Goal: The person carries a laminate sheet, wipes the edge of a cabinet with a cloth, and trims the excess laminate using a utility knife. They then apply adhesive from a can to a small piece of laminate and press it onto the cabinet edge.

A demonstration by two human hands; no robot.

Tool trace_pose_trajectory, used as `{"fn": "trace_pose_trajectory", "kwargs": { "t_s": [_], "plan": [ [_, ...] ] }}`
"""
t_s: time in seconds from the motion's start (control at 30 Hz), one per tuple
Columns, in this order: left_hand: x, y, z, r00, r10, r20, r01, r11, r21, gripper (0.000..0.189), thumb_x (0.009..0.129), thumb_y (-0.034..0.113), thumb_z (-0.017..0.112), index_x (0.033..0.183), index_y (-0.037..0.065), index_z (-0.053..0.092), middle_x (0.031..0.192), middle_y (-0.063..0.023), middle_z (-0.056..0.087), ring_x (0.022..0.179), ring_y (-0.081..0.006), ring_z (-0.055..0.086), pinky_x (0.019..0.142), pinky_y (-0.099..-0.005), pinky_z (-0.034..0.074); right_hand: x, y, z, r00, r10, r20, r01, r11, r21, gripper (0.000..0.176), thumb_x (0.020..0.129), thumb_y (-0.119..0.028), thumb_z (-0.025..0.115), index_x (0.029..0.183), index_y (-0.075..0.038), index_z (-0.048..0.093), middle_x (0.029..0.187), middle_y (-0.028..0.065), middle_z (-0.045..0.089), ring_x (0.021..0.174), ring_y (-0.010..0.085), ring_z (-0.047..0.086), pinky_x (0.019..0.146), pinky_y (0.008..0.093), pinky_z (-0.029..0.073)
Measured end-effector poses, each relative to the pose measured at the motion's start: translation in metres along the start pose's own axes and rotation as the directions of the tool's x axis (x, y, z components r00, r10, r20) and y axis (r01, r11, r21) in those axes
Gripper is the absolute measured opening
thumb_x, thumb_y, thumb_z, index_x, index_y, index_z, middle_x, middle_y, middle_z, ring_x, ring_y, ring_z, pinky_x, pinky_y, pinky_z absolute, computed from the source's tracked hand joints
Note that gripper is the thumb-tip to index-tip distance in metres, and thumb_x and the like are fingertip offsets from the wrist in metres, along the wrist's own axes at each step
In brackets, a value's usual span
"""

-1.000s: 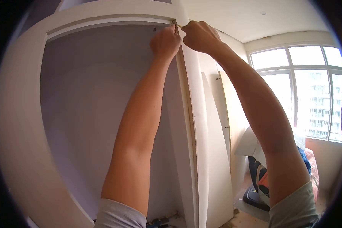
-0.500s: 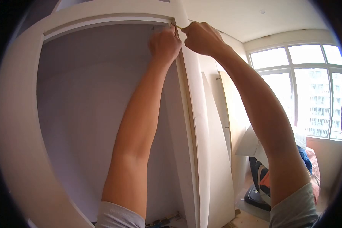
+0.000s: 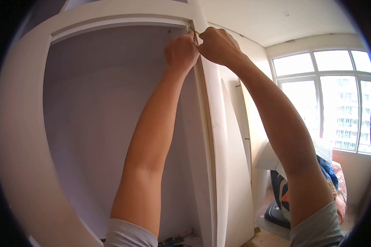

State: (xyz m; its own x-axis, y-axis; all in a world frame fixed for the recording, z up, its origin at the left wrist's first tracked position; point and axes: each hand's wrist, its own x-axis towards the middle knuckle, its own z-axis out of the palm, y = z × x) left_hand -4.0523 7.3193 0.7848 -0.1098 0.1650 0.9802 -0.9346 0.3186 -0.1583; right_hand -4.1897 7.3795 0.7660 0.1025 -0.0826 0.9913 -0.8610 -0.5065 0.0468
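Observation:
Both of my arms reach up to the top right corner of a white frame point(image 3: 119, 17) around a recessed opening. My right hand point(image 3: 220, 46) is closed round a thin yellowish tool point(image 3: 197, 32), whose dark tip points left at the corner. Just left of it, my left hand point(image 3: 182, 50) is closed with its fingertips at the frame's inner edge, close below the tool's tip. Whatever those fingertips pinch is too small to make out. A small dark mark shows on the wall left of the corner.
Pale panels point(image 3: 237, 164) lean right of the frame post point(image 3: 218, 144). Farther right are a large window point(image 3: 342, 94) and a heap of sheets and bags point(image 3: 340, 185) beside a dark object point(image 3: 276, 214). Small items point(image 3: 181, 239) lie at the bottom of the opening.
The view has shifted slightly, so the frame and both hands appear a little lower and farther right. Both hands remain at the corner, with the tool still in my right hand.

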Motion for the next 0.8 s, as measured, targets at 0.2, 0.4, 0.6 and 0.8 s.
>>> {"fn": "trace_pose_trajectory", "kwargs": {
  "t_s": [0.2, 0.4, 0.6, 0.8],
  "plan": [
    [0.015, -0.008, -0.014, 0.995, 0.02, 0.099, -0.021, 1.0, 0.008, 0.021, 0.097, 0.028, 0.063, 0.109, 0.016, 0.075, 0.095, -0.0114, 0.08, 0.097, -0.0366, 0.078, 0.081, -0.0525, 0.061, 0.016, -0.031, -0.001, 0.992, 0.115, 0.05, -0.118, 0.991, 0.059, 0.028, 0.091, -0.014, 0.062, 0.103, 0.005, 0.077, 0.1, 0.0325, 0.076, 0.096, 0.046, 0.076, 0.085, 0.0527, 0.059],
    [-0.024, -0.009, -0.014, 0.992, 0.086, 0.09, -0.085, 0.996, -0.023, 0.021, 0.096, 0.029, 0.065, 0.108, 0.016, 0.075, 0.097, -0.013, 0.08, 0.099, -0.0375, 0.078, 0.081, -0.0523, 0.062, -0.031, -0.028, 0.015, 0.977, 0.188, 0.102, -0.2, 0.97, 0.137, 0.034, 0.097, -0.022, 0.063, 0.116, 0.003, 0.075, 0.112, 0.0293, 0.077, 0.109, 0.0445, 0.075, 0.091, 0.052, 0.061],
    [0.023, -0.021, 0.002, 0.993, 0.117, -0.004, -0.117, 0.992, -0.05, 0.023, 0.099, 0.03, 0.061, 0.108, 0.014, 0.075, 0.1, -0.0153, 0.08, 0.097, -0.0381, 0.078, 0.081, -0.0537, 0.062, 0.022, -0.024, 0.012, 0.986, 0.167, -0.015, -0.163, 0.975, 0.154, 0.034, 0.099, -0.027, 0.064, 0.105, 0.005, 0.076, 0.108, 0.0307, 0.077, 0.104, 0.0433, 0.077, 0.089, 0.0519, 0.061],
    [-0.008, -0.012, -0.006, 0.995, 0.07, 0.073, -0.065, 0.996, -0.069, 0.031, 0.102, 0.027, 0.056, 0.123, 0.017, 0.077, 0.098, -0.0162, 0.079, 0.094, -0.0391, 0.076, 0.081, -0.054, 0.06, -0.015, -0.009, -0.012, 0.957, 0.218, 0.192, -0.258, 0.942, 0.214, 0.036, 0.1, -0.017, 0.054, 0.117, 0.001, 0.08, 0.08, 0.0232, 0.075, 0.068, 0.0261, 0.072, 0.069, 0.0431, 0.057]
  ]
}}
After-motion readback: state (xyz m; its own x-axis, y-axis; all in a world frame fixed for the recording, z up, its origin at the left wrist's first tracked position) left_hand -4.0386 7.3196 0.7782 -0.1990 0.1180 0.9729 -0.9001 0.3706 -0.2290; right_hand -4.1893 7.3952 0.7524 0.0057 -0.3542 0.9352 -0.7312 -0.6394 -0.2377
